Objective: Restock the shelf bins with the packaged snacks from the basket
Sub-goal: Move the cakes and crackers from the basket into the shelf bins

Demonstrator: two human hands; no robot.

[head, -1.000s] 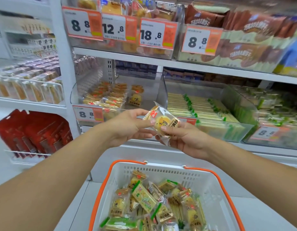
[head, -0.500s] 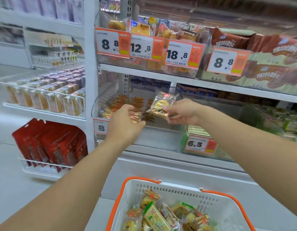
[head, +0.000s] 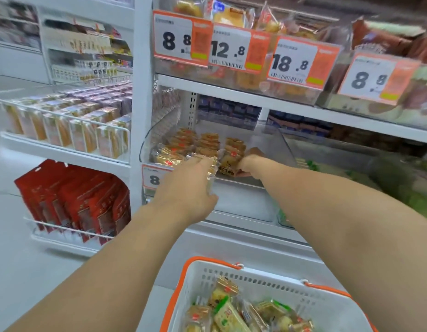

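Now right hand, mid-frame, pinches a snack packet inside the clear bin, packet just left of its fingers. Left hand, fingers loosely extended, hovers at bin front, grip unclear. Basket at bottom of frame.

A single wide-angle camera is riding on the person's head, looking forward and slightly down at a shop shelf close in front. It is sitting near enough that both forearms are reaching away from the lower corners toward a clear bin at mid-frame. The price tags of the shelf above are filling the top edge, while a basket is showing at the bottom edge, directly below the lens. Straight lines are bowing toward the frame's sides
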